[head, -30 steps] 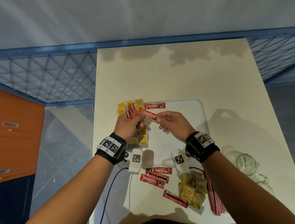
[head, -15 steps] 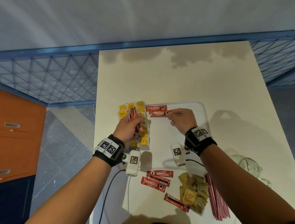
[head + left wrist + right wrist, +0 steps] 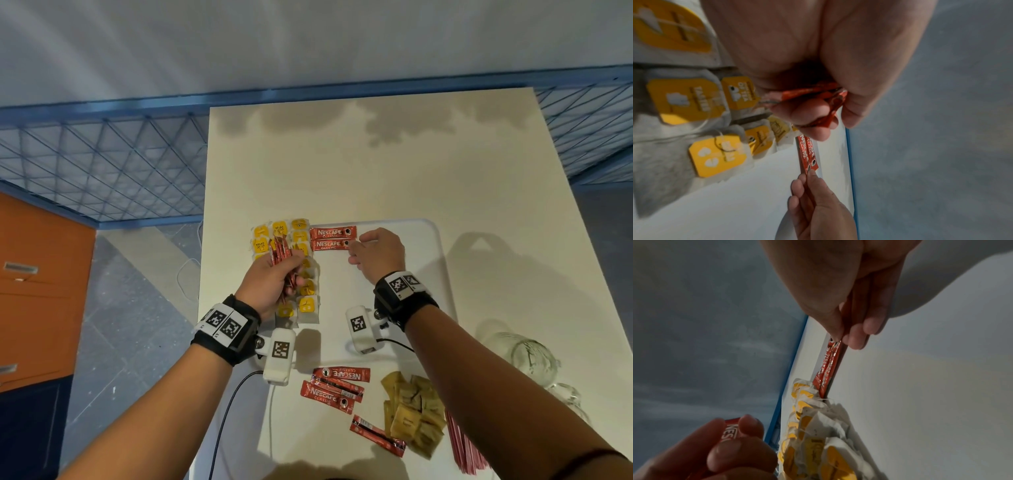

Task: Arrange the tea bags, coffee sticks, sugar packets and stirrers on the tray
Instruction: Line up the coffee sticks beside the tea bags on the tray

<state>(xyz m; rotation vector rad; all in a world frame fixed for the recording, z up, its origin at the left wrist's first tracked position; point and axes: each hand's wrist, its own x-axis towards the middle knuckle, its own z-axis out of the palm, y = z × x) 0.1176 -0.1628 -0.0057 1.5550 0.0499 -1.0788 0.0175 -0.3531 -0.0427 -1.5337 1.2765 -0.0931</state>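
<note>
Yellow-tagged tea bags lie in rows on the far left of the white tray. Beside them two red coffee sticks lie parallel along the tray's far edge, the first one behind the second. My right hand pinches the right end of the second stick between thumb and forefinger, low on the tray. Above the tea bags, my left hand grips a bundle of coffee sticks, their ends poking out past the fingers.
At the near end of the tray lie loose coffee sticks, a heap of brown sugar packets and a bunch of red stirrers. Glass jars stand on the cream table to the right. Floor drops off at the left.
My right hand took one coffee stick from the left hand's bundle and carried it to the tray's far edge, laying it beside the first stick. The left hand stayed over the tea bags.
</note>
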